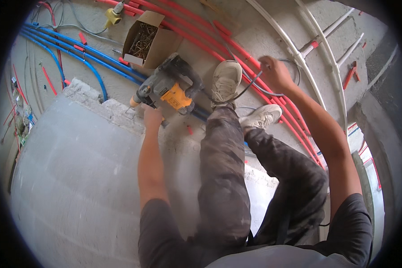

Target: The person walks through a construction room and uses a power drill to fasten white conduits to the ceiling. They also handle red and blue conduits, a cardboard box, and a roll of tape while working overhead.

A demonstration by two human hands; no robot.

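An orange and black rotary hammer (176, 96) lies on its side on the floor, beside my left shoe. My left hand (152, 117) is closed on its side handle, close to the chuck end. Toward the right, my right hand (278, 75) is raised over red pipes, its fingers curled round the dark power cord (251, 84). That cord runs back past my shoe toward the tool. Just behind the hammer sits an open cardboard box (167, 43) with many metal screws or nails (143, 41) in it.
Blue pipes (82, 53) run along the floor at left, and red pipes (201, 42) cross diagonally. White conduits (295, 44) curve at right, near red-handled pliers (352, 75). A yellow connector (113, 18) lies behind the box. A grey wall block (76, 169) with a broken edge stands at left.
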